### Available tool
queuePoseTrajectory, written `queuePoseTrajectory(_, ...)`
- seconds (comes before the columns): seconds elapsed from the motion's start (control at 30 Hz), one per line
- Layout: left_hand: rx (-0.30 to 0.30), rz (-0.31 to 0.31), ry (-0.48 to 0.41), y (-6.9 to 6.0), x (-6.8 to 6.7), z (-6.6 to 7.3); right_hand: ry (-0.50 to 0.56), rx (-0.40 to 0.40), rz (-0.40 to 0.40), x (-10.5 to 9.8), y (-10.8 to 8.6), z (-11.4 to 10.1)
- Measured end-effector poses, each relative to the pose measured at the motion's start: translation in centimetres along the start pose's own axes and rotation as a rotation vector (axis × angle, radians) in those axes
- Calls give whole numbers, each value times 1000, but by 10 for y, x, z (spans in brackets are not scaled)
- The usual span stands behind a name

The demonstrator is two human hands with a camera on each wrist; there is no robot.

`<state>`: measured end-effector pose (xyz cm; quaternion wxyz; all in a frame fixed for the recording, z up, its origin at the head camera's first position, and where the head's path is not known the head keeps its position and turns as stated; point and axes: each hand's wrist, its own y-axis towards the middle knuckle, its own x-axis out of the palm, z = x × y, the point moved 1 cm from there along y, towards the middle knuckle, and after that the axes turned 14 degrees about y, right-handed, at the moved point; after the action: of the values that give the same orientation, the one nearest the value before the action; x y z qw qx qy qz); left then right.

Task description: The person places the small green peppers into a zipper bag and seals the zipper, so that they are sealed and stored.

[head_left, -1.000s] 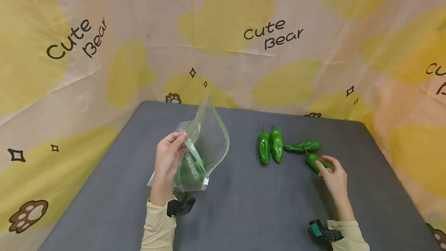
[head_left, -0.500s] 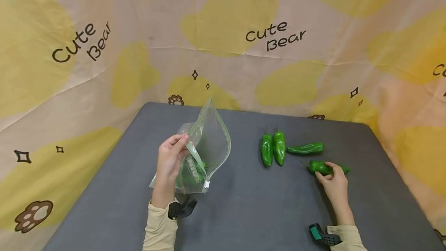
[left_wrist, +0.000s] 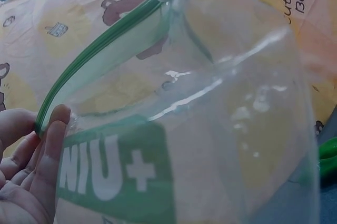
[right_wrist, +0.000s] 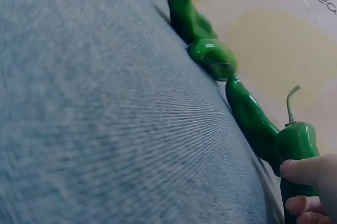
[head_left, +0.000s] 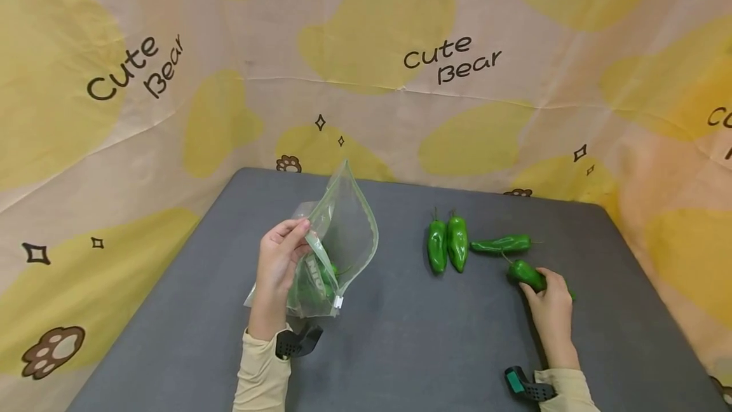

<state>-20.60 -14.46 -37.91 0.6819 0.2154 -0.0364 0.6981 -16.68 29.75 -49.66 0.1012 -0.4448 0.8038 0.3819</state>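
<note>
My left hand [head_left: 277, 262] pinches the rim of a clear slider zip bag [head_left: 357, 231], whose mouth gapes toward the right. Inside it, low down, some green pepper [head_left: 330, 278] shows through the plastic; how many is unclear. In the left wrist view the bag's green zip strip [left_wrist: 87, 58] runs up from my fingertips. On the right, my right hand [head_left: 551, 310] grips a green pepper [head_left: 523, 274] between thumb and fingers, its stem end pointing up and left. The right wrist view shows the thumb across this pepper [right_wrist: 297, 139].
Two green peppers stand side by side near the middle, one left [head_left: 437, 247] and one right [head_left: 457, 245]. A third pepper [head_left: 501, 244] lies crosswise just beyond the held one. The grey table [head_left: 412, 342] ends at a printed cloth wall [head_left: 366, 107].
The held pepper, level half a second ago, has swung so its stem end is up and its tip down. My left hand and the bag have stayed in place.
</note>
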Motion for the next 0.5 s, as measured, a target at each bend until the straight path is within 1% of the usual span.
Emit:
queuePoseTrajectory(0.17, -1, 6, -18, -1, 1, 1, 22, 4, 31, -4, 1, 0)
queuePoseTrajectory(0.3, 14, 1, -9, -1, 1, 2, 30, -33, 49, -5, 0, -1)
queuePoseTrajectory(0.4, 4, -12, 6, 0, 1, 2, 36, -70, 65, -5, -2, -3)
queuePoseTrajectory(0.5, -1, -14, 11, 1, 1, 2, 77, -72, 88, -5, -3, -5)
